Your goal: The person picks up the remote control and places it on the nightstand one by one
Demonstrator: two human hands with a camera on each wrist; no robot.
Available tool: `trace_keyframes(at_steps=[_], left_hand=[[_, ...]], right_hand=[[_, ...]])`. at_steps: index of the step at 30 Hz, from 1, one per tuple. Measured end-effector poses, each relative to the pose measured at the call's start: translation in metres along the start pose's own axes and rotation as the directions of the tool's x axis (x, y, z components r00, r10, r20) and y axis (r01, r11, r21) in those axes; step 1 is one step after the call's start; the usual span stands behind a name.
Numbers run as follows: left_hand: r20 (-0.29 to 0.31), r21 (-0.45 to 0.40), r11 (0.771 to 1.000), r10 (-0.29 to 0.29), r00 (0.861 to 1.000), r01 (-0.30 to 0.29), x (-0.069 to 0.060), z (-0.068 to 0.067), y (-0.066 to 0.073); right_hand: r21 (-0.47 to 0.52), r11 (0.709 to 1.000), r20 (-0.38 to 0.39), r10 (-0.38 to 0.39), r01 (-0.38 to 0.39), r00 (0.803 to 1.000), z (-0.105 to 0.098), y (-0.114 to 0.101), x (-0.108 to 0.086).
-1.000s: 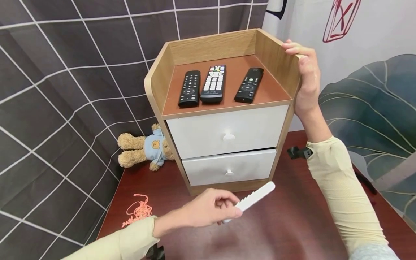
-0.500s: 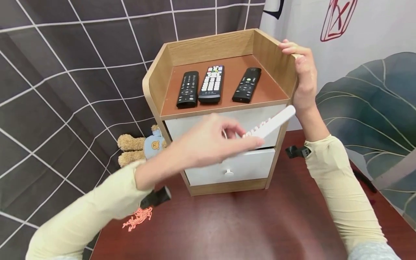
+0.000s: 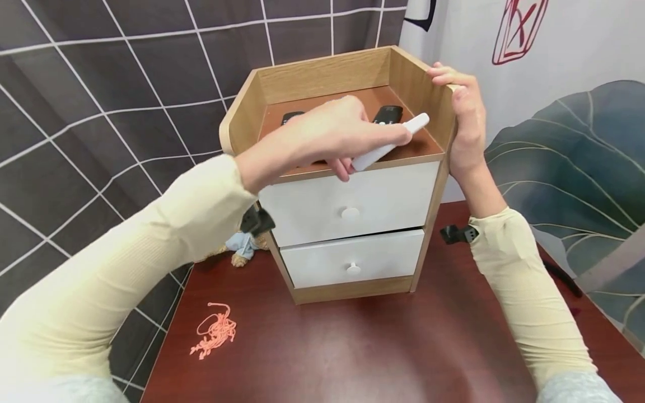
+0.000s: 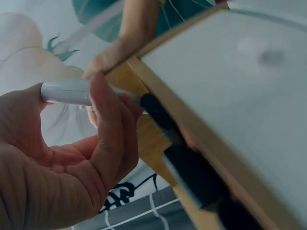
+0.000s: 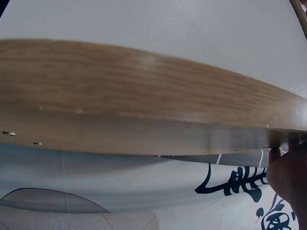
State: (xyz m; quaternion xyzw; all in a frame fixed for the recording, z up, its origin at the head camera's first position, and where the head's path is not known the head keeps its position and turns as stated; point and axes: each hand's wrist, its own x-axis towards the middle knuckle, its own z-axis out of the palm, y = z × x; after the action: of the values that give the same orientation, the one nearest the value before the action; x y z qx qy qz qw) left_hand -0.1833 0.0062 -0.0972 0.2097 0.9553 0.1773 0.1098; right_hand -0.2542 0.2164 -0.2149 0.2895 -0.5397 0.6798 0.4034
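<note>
My left hand (image 3: pixel 335 129) pinches a slim white remote control (image 3: pixel 374 158) between thumb and fingers, above the top of a small wooden cabinet (image 3: pixel 353 285). The left wrist view shows the white remote (image 4: pixel 67 92) edge-on, tilted over the cabinet's top edge. Beneath the hand lie black remotes: one (image 3: pixel 388 114) sticks out to the right, another (image 3: pixel 292 116) shows only its far end. The rest of them is hidden by my hand. My right hand (image 3: pixel 466 126) grips the top edge of the cabinet's right side panel.
The cabinet has two white drawers with knobs, an upper drawer (image 3: pixel 322 215) and a lower drawer (image 3: pixel 322 264). A teddy bear (image 3: pixel 243 246) lies left of it, partly covered by my arm. Tangled orange string (image 3: pixel 216 331) rests on the dark red table (image 3: pixel 353 347).
My left hand has lifted the white remote from low in front of the drawers to above the cabinet top, turning it over on the way. My right hand stays on the side panel.
</note>
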Motion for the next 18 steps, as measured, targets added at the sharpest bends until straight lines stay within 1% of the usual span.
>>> trace_keyframes(at_steps=[3,5,8,12,14,16,18], left_hand=[[-0.04,0.131,0.991,-0.022,0.999,0.027,0.011,-0.002,0.008],[-0.056,0.187,0.981,-0.031,0.998,0.041,0.018,-0.002,0.01],[-0.072,0.221,0.974,-0.04,0.997,0.056,0.028,-0.001,0.011],[-0.098,0.265,0.962,-0.037,0.995,0.062,0.037,0.0,0.013],[-0.12,0.291,0.956,-0.012,0.993,0.047,0.04,0.001,0.016],[-0.159,0.355,0.934,0.029,0.987,0.03,0.042,0.003,0.019],[-0.21,0.413,0.911,0.073,0.975,0.02,0.046,0.004,0.023]], right_hand=[[-0.005,1.0,-0.004,-0.006,0.005,1.0,0.0,0.0,0.0],[-0.013,1.0,-0.004,-0.003,0.003,1.0,0.0,0.001,0.0],[-0.035,0.999,0.0,0.002,-0.002,1.0,0.0,0.002,-0.002],[-0.054,0.999,0.001,0.0,0.0,1.0,-0.001,0.002,-0.003],[-0.054,0.999,0.0,-0.003,0.003,1.0,-0.001,0.001,-0.002],[-0.048,0.999,-0.003,-0.007,0.007,1.0,-0.001,0.001,-0.001],[-0.029,1.0,-0.007,-0.009,0.009,1.0,-0.001,0.0,-0.001]])
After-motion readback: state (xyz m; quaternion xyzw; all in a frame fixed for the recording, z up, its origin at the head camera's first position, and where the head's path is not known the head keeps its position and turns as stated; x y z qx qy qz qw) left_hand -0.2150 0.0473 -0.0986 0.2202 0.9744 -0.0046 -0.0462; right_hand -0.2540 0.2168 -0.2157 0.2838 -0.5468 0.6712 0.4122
